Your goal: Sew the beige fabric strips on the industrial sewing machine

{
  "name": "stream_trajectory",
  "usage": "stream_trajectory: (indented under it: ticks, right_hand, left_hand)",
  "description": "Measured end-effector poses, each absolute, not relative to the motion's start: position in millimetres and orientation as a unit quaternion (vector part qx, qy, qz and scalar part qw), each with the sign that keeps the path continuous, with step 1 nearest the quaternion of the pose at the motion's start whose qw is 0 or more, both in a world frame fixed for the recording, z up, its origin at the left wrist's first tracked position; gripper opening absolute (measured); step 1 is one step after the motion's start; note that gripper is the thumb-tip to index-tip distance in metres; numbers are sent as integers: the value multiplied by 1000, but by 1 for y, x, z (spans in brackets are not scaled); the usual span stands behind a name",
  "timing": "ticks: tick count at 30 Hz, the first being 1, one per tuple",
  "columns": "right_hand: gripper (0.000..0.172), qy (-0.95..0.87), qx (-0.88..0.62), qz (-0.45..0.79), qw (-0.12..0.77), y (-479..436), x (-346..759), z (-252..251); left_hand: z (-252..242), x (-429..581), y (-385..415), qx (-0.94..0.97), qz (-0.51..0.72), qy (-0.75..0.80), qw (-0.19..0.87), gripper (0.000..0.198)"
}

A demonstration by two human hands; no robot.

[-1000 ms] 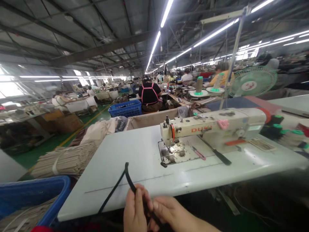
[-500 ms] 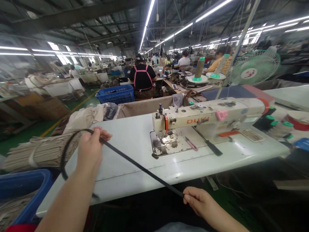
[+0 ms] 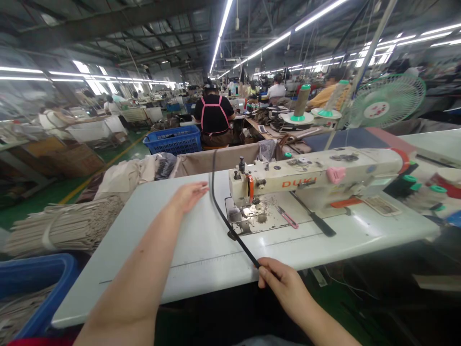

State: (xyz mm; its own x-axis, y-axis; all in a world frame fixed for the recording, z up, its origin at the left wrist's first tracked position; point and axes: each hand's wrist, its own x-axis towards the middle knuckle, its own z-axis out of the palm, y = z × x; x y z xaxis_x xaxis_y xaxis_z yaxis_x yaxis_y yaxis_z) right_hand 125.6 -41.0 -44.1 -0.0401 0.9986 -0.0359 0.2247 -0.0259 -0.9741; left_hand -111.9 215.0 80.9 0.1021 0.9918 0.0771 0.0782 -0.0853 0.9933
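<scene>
A narrow black strap (image 3: 221, 210) rises in a curve from my right hand (image 3: 279, 283), whose thumb and fingers are pinched on its lower end at the table's front edge. Its upper part stands free and is slightly blurred. My left hand (image 3: 188, 197) is just left of the strap over the white table (image 3: 194, 250), fingers stretched out, holding nothing and apart from it. Right of the strap stands a cream sewing machine (image 3: 273, 180) with its needle plate area stained. Pink-handled thread snips (image 3: 287, 217) and a black-handled tool (image 3: 322, 225) lie on its bed.
A tied bundle of beige fabric pieces (image 3: 68, 223) and a blue bin (image 3: 54, 298) stand at the left. Behind the table are a beige cloth-lined trough (image 3: 216, 161) and a blue crate (image 3: 173, 139). Thread cones (image 3: 298, 103) and a green fan (image 3: 389, 101) are at right.
My left hand has let go of the strap and moved right. The strap's far end has swung from the left to upright. My right hand has shifted slightly left and up.
</scene>
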Motion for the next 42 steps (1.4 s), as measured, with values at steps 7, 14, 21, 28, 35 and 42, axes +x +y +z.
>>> stream_trajectory:
  ticks: [7,14,21,28,35,42]
  right_hand:
    - [41,-502,-523,510,463,-8,109,-44]
    - [65,-485,-475,541,496,9,109,-45]
    - [53,-489,-437,576,488,16,120,-58]
    - [26,-701,-514,202,451,30,128,-55]
    - [31,-822,-437,50,362,50,141,-63]
    - [31,-824,-447,31,346,63,153,-66]
  left_hand:
    - [-21,-83,170,662,410,524,346,25]
    - [-47,-72,130,903,195,377,61,65]
    - [-56,-79,106,900,143,407,-67,69]
    - [-51,-77,104,896,138,418,-51,72]
    - [-51,-78,105,892,154,423,-37,75]
    - [-45,-75,103,892,159,422,-32,69]
